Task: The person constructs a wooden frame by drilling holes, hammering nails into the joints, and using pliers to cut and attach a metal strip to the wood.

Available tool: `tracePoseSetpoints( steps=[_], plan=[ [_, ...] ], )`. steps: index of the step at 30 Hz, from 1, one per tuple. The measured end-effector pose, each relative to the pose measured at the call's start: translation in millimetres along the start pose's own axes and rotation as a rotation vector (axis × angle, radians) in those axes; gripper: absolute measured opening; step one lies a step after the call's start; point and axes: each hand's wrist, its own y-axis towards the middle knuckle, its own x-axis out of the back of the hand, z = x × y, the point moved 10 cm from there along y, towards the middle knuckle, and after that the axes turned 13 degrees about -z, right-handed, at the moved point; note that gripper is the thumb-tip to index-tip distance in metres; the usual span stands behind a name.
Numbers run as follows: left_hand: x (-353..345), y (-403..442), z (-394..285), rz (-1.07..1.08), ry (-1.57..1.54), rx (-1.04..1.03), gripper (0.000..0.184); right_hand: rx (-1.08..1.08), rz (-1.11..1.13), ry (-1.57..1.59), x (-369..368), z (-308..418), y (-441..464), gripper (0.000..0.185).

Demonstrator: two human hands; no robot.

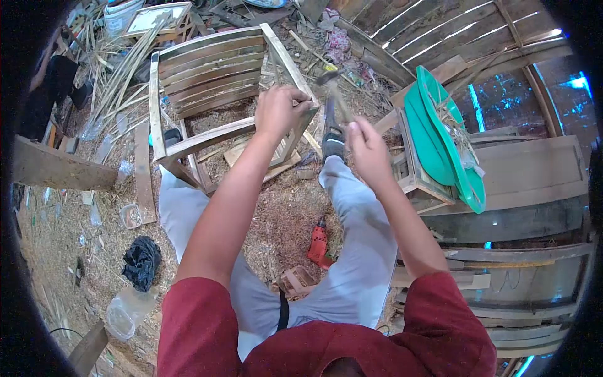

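A slatted wooden chair frame [210, 66] stands tilted between my legs. My left hand [279, 112] is at its near right corner, fingers pinched together over the wood. What the fingertips hold there is too small to make out. My right hand [369, 147] is wrapped round the wooden handle of a hammer [340, 102]. The hammer is raised just right of that corner, its dark head [327, 77] pointing up and away from me, apart from the frame.
A red power drill [319, 245] lies on the shavings-covered floor between my legs. At right, green plastic chairs [433, 135] hold scraps beside a wooden frame [418, 173]. Thin wood strips [129, 69] pile up at left. A black plastic bag [142, 262] lies nearer. Boards [521, 169] lean at right.
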Motion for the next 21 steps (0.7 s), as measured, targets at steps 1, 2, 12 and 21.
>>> tracePoseSetpoints(
  steps=[1,2,12,21],
  plan=[
    [0,0,-1,-0.008,0.008,-0.011,0.019,0.008,-0.026,0.034,5,11,1,0.033],
    [0,-1,-3,-0.011,0.013,-0.027,0.018,0.011,-0.058,0.068,12,22,3,0.033],
    [2,0,-4,-0.008,0.055,-0.012,0.016,0.080,-0.028,-0.041,4,-5,5,0.037],
    [-3,0,-1,0.008,0.066,0.003,0.017,0.149,-0.044,-0.083,-3,-4,-3,0.032]
  ],
)
